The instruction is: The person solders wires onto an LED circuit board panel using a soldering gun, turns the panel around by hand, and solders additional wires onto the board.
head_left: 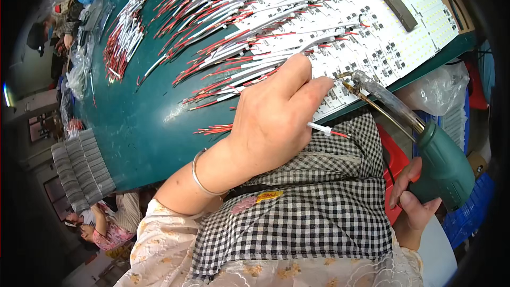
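My left hand [276, 109], a metal bangle at its wrist, is closed over the near edge of the white circuit boards [425, 37]. A short red wire in a white sleeve [321, 128] pokes out from under its curled fingers; the rest of it is hidden. My right hand [414, 196] grips the handle of a green soldering gun [446, 165]. The gun's metal tip [348, 82] points left, close to the left fingertips and over small black parts on the boards. Several rows of red and white wires [255, 37] hang off the boards' left side.
A bundle of loose red and white wires [127, 40] lies on the green table [143, 127]. A dark bar [390, 0] rests across the boards. Grey ribbed rolls [82, 167] sit at the table's left corner. Clear plastic [438, 87] and blue crates [473, 207] are at right. People sit further left.
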Demonstrator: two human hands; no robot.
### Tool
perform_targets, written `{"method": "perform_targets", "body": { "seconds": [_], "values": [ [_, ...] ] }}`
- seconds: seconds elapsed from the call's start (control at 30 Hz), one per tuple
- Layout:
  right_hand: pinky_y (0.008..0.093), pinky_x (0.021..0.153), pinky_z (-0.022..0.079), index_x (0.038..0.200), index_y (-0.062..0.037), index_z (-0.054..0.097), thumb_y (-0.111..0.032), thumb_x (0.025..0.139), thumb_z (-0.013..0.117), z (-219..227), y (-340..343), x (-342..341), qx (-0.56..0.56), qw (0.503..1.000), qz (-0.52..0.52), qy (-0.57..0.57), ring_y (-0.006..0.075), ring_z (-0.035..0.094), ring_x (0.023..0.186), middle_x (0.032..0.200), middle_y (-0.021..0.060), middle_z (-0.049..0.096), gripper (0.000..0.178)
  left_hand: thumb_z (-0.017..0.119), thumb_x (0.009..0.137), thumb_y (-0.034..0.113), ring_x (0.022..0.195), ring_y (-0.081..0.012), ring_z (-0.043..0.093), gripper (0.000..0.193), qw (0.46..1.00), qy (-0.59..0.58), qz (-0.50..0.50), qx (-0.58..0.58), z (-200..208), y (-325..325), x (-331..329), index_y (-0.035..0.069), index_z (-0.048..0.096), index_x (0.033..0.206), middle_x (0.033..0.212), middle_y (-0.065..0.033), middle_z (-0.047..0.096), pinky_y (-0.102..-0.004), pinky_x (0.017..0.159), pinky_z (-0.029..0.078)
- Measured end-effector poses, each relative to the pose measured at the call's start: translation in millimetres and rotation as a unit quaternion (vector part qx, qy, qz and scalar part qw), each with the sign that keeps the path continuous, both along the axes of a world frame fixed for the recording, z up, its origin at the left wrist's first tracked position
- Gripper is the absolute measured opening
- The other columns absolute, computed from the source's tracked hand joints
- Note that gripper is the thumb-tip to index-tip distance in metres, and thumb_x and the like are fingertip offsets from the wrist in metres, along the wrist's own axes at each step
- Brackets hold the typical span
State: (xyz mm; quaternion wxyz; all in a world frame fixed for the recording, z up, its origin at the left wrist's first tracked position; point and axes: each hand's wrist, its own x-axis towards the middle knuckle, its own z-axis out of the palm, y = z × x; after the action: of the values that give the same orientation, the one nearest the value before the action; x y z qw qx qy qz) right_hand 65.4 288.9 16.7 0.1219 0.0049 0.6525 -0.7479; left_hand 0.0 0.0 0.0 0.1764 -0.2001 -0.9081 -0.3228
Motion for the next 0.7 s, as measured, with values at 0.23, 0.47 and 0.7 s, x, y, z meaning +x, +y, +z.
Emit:
{"method": "perform_targets", "body": {
  "seconds": [0.23, 0.47, 0.7],
  "values": [
    [0.0233, 0.039, 0.045, 0.107, 0.0076, 0.045, -0.011, 0.077, 0.074, 10, -11, 0, 0.022, 0.998, -0.027, -0.052, 0.0134, 0.051, 0.049, 0.076, 0.0118, 0.052, 0.045, 0.066, 0.061, -0.012, 0.057, -0.0188, 0.051, 0.038, 1.0, 0.007, 0.002, 0.002, 1, 1, 2, 0.004, 0.069, 0.096, 0.07, -0.006, 0.051, -0.0304, 0.045, 0.039],
    [0.0233, 0.038, 0.044, 0.117, 0.0115, 0.042, -0.015, 0.078, 0.074, 2, -2, -1, 0.021, 0.999, -0.041, 0.0, 0.0135, 0.051, 0.046, 0.069, 0.009, 0.051, 0.057, 0.067, 0.062, -0.011, 0.056, -0.0186, 0.052, 0.036, 1.0, 0.014, -0.002, -0.002, 0, 0, 2, 0.003, 0.069, 0.096, 0.07, -0.0062, 0.051, -0.0302, 0.044, 0.04],
    [0.0228, 0.037, 0.043, 0.123, 0.0137, 0.037, -0.018, 0.079, 0.074, 8, -2, -7, -0.01, 1.0, -0.023, -0.002, 0.0119, 0.048, 0.043, 0.066, 0.008, 0.05, 0.065, 0.066, 0.062, -0.012, 0.056, -0.0187, 0.052, 0.037, 1.0, 0.018, -0.005, -0.002, 2, 1, 1, 0.003, 0.069, 0.096, 0.07, -0.0063, 0.051, -0.0304, 0.044, 0.04]
  ]
}}
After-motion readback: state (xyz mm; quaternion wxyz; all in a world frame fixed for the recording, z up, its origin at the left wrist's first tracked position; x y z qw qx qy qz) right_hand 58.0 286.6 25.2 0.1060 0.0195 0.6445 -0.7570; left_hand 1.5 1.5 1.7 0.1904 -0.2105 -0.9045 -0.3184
